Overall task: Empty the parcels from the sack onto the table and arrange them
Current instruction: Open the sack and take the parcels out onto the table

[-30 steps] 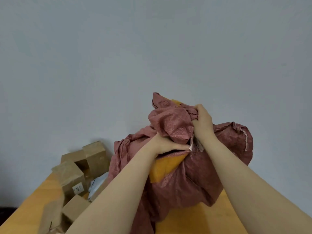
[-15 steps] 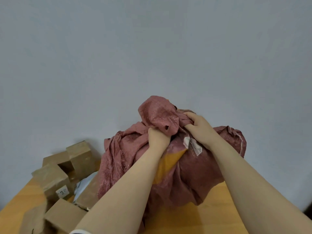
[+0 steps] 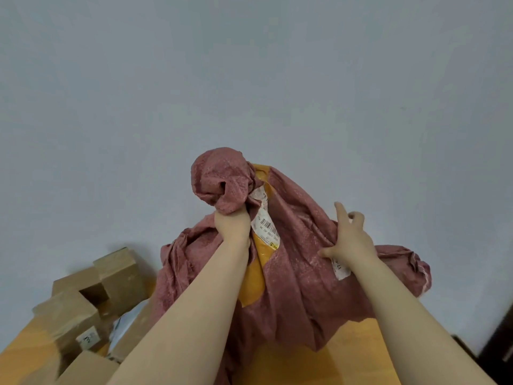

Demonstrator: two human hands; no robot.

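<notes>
Atop the sack (image 3: 299, 287), the left hand (image 3: 232, 226) stays clenched on bunched fabric; the right hand (image 3: 351, 241) has released, fingers spread, probably steadying a yellow parcel (image 3: 258, 273) yet to tip out.

Bare left hand (image 3: 232, 225) and right hand (image 3: 351, 240), forearms (image 3: 194, 301) unsleeved

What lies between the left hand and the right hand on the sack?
In the head view: the yellow parcel with its white barcode label, showing through a gap in the sack, then red sack cloth.
</notes>
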